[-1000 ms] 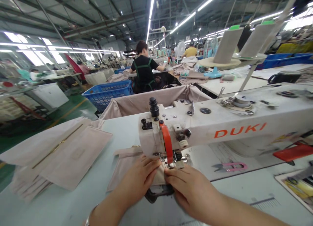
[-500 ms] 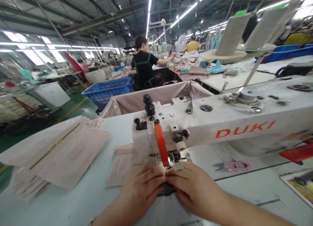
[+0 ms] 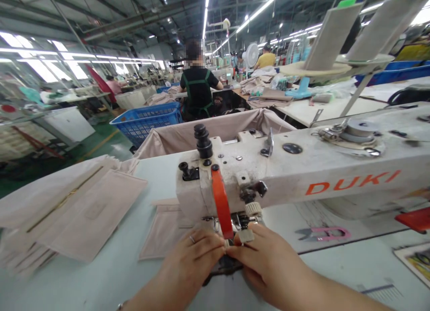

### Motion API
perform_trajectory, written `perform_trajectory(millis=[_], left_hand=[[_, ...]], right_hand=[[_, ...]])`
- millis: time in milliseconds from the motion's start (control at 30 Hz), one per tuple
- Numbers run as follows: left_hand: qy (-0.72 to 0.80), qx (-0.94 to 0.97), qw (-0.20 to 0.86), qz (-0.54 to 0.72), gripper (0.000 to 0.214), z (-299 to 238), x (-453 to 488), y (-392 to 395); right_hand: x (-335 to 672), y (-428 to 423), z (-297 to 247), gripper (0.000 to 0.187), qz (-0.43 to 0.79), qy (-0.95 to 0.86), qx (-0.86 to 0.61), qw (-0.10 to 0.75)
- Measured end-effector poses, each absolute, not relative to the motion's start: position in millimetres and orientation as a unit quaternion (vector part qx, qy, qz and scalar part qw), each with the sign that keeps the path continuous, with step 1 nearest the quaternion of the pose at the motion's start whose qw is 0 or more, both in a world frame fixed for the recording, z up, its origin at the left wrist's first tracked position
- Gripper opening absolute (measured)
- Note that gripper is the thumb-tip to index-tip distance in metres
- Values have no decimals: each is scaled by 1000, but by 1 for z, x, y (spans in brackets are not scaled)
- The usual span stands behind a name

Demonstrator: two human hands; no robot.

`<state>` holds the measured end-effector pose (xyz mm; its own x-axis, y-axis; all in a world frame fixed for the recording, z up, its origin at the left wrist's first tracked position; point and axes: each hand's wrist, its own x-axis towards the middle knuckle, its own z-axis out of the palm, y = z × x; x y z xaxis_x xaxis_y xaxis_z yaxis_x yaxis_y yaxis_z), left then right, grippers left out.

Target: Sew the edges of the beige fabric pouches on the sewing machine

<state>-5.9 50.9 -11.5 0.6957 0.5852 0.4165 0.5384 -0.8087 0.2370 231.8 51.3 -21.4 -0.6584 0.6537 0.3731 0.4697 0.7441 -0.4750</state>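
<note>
Both hands meet at the needle area of a white sewing machine point(image 3: 282, 185) marked DUKI, just below its orange-red finger guard point(image 3: 221, 203). My left hand point(image 3: 193, 259), with a ring on one finger, is closed, its fingertips pressed together left of the needle. On the other side my right hand point(image 3: 268, 257) is closed too, thumb and fingers pinched near the presser foot. Something small and pale shows between the fingertips; the fingers hide most of it. A dark plate point(image 3: 223, 266) lies under them. Beside my left hand lies a beige fabric piece point(image 3: 156, 239), partly behind the machine head.
A stack of beige fabric panels point(image 3: 97, 212), one with a zipper, lies at left. Pink-handled thread snips point(image 3: 322, 233) rest under the machine arm. Thread cones point(image 3: 332, 37) stand at upper right. Beyond the table are a blue basket point(image 3: 148, 120) and a seated co-worker point(image 3: 198, 87).
The view has shifted slightly. My hands stay at the needle area, with a little more of the dark plate showing beneath them. The co-worker ahead has drawn in an outstretched arm.
</note>
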Motion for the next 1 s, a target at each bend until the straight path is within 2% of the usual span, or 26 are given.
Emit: perform_trajectory(millis=[100,367,567,1000], left_hand=[[303,925,62,221,25,-12,-8,56],[338,918,26,206,35,-20,-10,74],[373,909,15,186,30,-15,-11,84],[427,888,12,169,26,-22,-17,91]], right_hand=[[231,51,-23,39,166,-892,-329,263],[223,56,-21,25,174,-880,-397,197],[221,56,-19,37,165,-876,-416,179],[220,59,-15,41,153,-881,-421,152]])
